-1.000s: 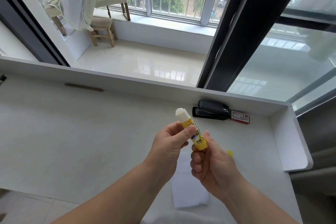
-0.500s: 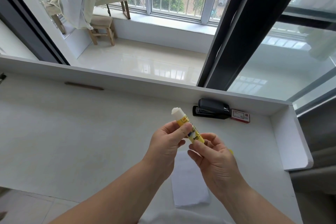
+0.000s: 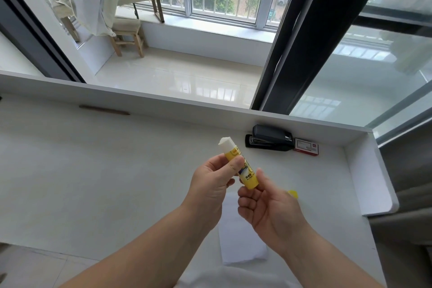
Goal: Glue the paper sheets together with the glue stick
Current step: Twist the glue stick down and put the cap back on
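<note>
left hand [image 3: 211,184] pinches the uncapped glue stick [image 3: 238,162] tilted toward 11 o'clock, right hand [image 3: 268,208] fingers loosely open by its base, probably for twisting glue out, paper sheets [image 3: 240,241] waiting on the desk [image 3: 93,170] underneath at 6 o'clock

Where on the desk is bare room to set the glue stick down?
The widest bare patch is the white desk top left of the hands, between the brown pencil and the near edge. It is crowded on the right: black stapler, red staple box, yellow cap, white paper sheet.
</note>
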